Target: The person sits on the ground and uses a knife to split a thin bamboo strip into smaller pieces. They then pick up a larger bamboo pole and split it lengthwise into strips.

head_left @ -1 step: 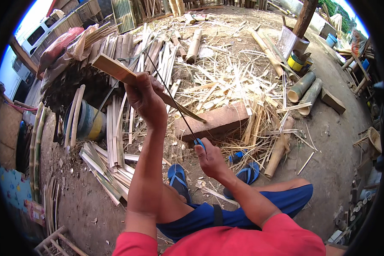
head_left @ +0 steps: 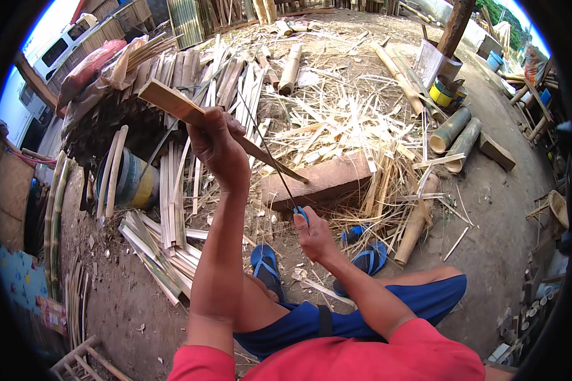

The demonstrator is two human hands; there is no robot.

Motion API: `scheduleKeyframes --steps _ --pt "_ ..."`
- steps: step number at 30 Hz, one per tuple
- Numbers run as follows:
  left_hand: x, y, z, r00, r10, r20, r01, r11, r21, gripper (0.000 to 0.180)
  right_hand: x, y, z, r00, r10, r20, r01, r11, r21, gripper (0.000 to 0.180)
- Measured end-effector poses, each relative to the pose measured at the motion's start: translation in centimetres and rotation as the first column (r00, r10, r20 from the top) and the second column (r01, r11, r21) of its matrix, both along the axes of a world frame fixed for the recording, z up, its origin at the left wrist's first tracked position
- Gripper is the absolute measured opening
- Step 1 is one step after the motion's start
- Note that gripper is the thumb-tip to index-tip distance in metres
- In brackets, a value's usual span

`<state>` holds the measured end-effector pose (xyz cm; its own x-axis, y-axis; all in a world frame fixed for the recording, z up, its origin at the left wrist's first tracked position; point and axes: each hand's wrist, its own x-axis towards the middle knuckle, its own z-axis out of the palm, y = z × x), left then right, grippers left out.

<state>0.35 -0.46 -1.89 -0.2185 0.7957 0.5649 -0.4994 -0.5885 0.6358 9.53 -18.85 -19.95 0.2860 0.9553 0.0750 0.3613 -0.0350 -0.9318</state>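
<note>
My left hand [head_left: 221, 149] is closed around a flat bamboo slat [head_left: 170, 103], raised at its upper left end. The slat's lower end meets a thick reddish-brown wooden block [head_left: 327, 181] on the ground. My right hand [head_left: 315, 236] grips the blue handle of a long, thin-bladed knife [head_left: 300, 213]. Its dark blade slants up and left, crossing the slat in this view just beyond my left hand. Whether the blade touches the slat, I cannot tell.
Pale shavings [head_left: 343, 120] heap behind the block. Split bamboo strips [head_left: 162, 254] lie left of my legs. A bucket [head_left: 136, 181] rests on its side near them. Bamboo poles [head_left: 450, 129] lie to the right, and a wooden post [head_left: 456, 28] rises beyond.
My right hand has shifted very slightly right and down, and the knife's blade has swung a little to the right. My left hand and the slat have hardly moved.
</note>
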Motion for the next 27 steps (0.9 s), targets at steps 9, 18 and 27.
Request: scheduleKeyframes --steps 9,18,27 --pt "-0.4 4.0 -3.5 0.991 -0.122 0.059 0.128 0.986 -0.110 0.029 4.7 0.8 -9.8 0.978 -0.104 0.180 0.151 0.951 -0.269 0.051" --pt "-1.2 6.0 -10.7 0.903 -0.289 -0.318 0.206 0.940 -0.270 0.026 7.4 -0.9 -16.0 0.839 -0.405 -0.363 0.084 0.755 -0.650 0.060" --pt "-2.2 7.7 -8.7 0.966 0.051 -0.253 -0.123 0.953 -0.276 0.074 7.7 -4.8 -13.8 0.852 -0.366 -0.374 0.038 0.756 -0.653 0.057"
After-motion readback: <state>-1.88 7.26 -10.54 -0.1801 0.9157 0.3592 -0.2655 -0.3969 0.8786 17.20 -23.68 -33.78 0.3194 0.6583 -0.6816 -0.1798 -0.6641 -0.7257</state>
